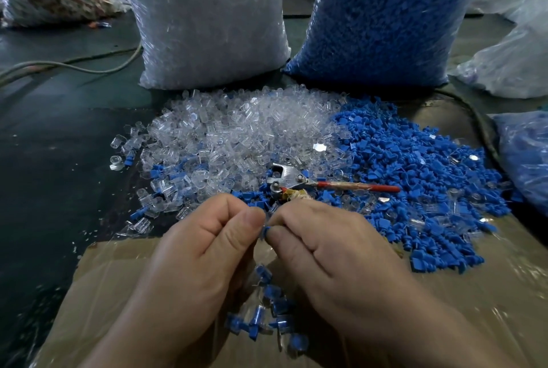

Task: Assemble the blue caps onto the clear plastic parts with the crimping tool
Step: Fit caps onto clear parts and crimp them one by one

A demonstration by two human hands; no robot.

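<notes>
Mostly, bare cardboard (489,293) is found only close by, around the wrists; farther out it is covered by heaps of clear plastic parts (237,130) and blue caps (415,175). One blue cap (264,232) is pinched where the curled fingertips of the left hand (204,249) and right hand (329,249) meet. Only its small blue end is seen. The crimping tool (296,182) is laid just past the fingers.

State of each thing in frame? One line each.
left hand: pinches the blue cap
right hand: pinches the same cap
blue cap: held between both hands
crimping tool: lying on the loose parts, red handle free
clear parts: loose heap
loose blue caps: loose heap
assembled pieces: small cluster on the cardboard
</notes>
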